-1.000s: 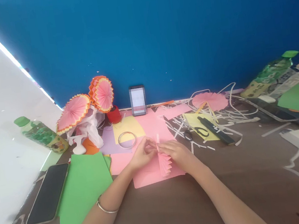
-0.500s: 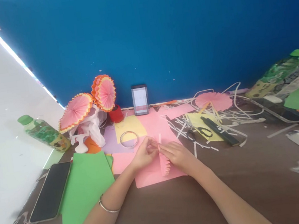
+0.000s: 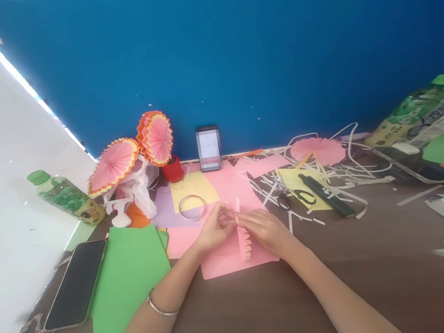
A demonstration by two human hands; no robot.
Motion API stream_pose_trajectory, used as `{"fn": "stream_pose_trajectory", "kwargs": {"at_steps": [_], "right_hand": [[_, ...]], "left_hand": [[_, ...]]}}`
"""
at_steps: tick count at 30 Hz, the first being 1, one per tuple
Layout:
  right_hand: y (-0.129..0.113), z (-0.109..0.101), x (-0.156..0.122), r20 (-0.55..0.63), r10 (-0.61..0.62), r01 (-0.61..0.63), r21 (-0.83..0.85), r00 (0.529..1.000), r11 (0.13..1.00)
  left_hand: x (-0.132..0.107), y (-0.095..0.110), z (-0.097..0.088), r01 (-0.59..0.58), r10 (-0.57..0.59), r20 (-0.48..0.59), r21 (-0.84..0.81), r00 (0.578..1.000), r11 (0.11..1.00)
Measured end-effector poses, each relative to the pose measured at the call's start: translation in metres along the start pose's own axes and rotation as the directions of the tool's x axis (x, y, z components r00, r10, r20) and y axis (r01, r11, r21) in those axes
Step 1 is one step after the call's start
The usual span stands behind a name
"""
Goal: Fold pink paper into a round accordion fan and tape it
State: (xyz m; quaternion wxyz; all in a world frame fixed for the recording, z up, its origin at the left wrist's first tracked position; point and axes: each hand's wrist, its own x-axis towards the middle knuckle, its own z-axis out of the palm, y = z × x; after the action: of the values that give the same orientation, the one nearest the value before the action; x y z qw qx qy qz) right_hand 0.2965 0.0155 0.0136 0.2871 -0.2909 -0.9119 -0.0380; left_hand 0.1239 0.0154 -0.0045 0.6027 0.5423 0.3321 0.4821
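Both my hands pinch a pleated strip of pink paper [image 3: 244, 246] near its middle. Its folded lower end points toward me, and a narrow pale end sticks out above my fingers. My left hand [image 3: 217, 228] is closed on the strip from the left, thumb and fingertips together. From the right, my right hand [image 3: 263, 228] presses its fingers against the same spot. Beneath them lie flat pink sheets [image 3: 220, 266]. A silver ring-shaped bangle [image 3: 192, 207] rests on a yellow sheet [image 3: 198, 187] beyond my left hand.
Green sheets [image 3: 128, 280] and a dark phone [image 3: 75, 284] lie left. Paper fans [image 3: 117, 162] and a green-capped bottle [image 3: 66, 198] stand behind. A propped phone [image 3: 209, 149] leans on the blue wall. Right are paper scraps, a black stick-like object [image 3: 326, 195] and white cables [image 3: 355, 141].
The lower end of the pleated paper shifts slightly and shows its folds a little differently. Both hands stay almost in place on it.
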Motion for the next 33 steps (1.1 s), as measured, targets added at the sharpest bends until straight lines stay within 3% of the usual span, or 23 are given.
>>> {"fn": "stream_pose_trajectory", "kwargs": {"at_steps": [7,15,25,33], "right_hand": [[-0.0007,-0.0015,0.0016,0.009,-0.02,0.02,-0.016,1.0,1.0],[-0.0005,-0.0042,0.0033,0.024,0.003,-0.004,0.022,1.0,1.0],[-0.0045,0.0005,0.0044,0.044,-0.122,0.128,-0.192,0.992,0.973],[-0.0036,-0.0004,0.0065,0.043,-0.166,0.171,-0.231,0.985,0.958]], "left_hand": [[-0.0015,0.0002,-0.0019,0.012,-0.014,0.061,0.034,0.998,0.999],[-0.0018,-0.0011,-0.0025,0.029,-0.031,0.06,0.031,0.998,0.999],[-0.0008,-0.0048,-0.0028,0.02,-0.021,0.052,0.009,0.998,1.0],[-0.0011,-0.0063,-0.0032,0.015,-0.015,0.055,0.006,0.998,1.0]]}}
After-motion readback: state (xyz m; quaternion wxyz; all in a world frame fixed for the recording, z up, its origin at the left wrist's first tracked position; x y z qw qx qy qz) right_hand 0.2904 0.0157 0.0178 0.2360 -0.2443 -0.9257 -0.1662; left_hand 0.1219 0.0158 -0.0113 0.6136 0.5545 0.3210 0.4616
